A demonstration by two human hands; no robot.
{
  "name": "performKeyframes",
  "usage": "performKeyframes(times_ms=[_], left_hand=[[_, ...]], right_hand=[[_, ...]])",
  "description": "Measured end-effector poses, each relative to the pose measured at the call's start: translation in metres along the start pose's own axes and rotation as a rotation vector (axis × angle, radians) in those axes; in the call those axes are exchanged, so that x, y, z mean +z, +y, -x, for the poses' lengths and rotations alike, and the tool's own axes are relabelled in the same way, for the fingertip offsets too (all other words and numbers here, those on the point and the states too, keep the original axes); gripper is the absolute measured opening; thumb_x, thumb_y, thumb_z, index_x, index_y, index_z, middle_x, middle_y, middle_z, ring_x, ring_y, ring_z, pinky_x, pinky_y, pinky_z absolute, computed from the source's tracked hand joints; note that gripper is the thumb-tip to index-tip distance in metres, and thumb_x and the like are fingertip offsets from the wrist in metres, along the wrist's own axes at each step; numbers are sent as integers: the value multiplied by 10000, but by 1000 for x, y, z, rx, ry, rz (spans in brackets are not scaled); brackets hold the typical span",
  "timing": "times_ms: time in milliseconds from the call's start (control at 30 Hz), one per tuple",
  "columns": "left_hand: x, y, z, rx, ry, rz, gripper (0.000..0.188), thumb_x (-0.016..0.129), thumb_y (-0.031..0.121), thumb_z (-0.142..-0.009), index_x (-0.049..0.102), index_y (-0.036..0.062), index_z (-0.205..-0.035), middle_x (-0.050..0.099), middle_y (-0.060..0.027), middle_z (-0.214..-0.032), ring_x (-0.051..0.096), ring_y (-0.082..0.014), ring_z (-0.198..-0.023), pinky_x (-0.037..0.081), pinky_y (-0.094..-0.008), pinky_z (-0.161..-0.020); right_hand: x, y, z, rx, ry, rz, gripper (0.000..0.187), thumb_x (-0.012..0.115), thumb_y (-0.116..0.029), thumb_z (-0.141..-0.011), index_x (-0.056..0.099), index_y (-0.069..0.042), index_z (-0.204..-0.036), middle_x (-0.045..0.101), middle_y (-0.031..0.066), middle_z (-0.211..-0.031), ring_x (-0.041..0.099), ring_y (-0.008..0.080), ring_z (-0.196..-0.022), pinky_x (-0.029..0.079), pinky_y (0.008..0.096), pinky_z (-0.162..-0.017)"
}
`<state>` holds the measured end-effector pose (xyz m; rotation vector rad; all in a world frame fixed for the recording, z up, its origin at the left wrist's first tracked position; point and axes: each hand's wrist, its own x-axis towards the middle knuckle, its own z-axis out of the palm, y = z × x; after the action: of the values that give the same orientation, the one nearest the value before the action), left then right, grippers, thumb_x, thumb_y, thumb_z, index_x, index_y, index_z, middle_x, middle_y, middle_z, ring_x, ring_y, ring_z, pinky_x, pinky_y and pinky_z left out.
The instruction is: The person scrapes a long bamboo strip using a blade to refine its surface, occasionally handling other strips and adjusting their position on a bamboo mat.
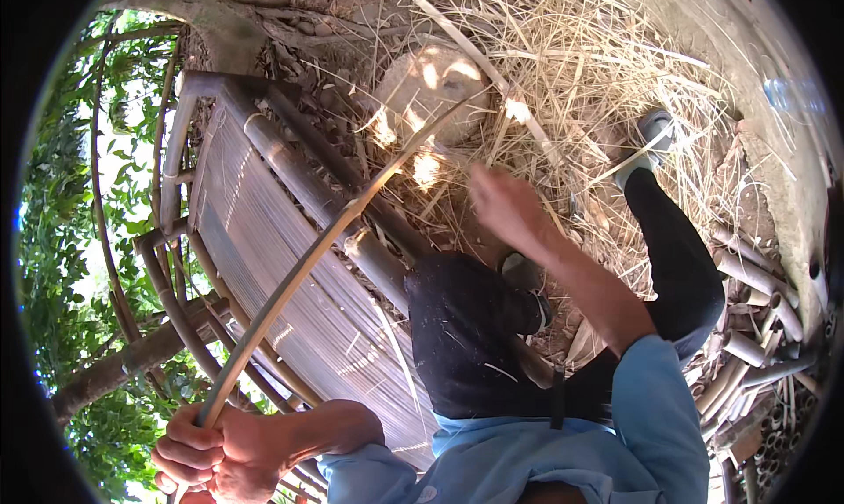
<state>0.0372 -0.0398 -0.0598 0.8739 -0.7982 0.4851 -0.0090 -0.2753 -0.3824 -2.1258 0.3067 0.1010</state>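
One strip (352, 210) fills the clenched left hand (230, 454); the right hand (507, 207) is too blurred to tell; slackening could drop it.

The right hand (508, 203) is blurred, and whether it holds anything cannot be told. The left hand (224, 451) hides part of the brown bamboo strip (338, 224), whose near end runs out at the near edge. A pale strip (431, 10) is cut off at the far edge. Loose straw (607, 55) partly covers the far shoe (657, 127). At far right, a bluish patch (791, 95) is too indistinct to identify; at left, the foliage (61, 178) is cropped by the round rim.
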Motion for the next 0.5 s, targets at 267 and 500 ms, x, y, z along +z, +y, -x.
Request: performKeyframes(times_ms=[267, 500], left_hand=[[-18, 5, -29, 13, 150, 81, 260, 456, 331, -894, 412, 125, -741, 301, 45, -518, 249, -102, -441, 223, -277, -419], [9, -5, -11, -31, -9, -183, 340, 386, 360, -1104, 475, 60, -973, 311, 19, -617, 277, -117, -530, 278, -293, -543]], right_hand=[[52, 202, -9, 74, 224, 255, 371, 600, -160, -965, 490, -71, -1308, 656, 226, -864, 654, 424, -729, 517, 510, -641], [16, 52, 5, 2, 165, 96, 287, 616, -113, -934, 500, -58, -1190, 667, 211, -821, 655, 414, -646, 518, 503, -576]])
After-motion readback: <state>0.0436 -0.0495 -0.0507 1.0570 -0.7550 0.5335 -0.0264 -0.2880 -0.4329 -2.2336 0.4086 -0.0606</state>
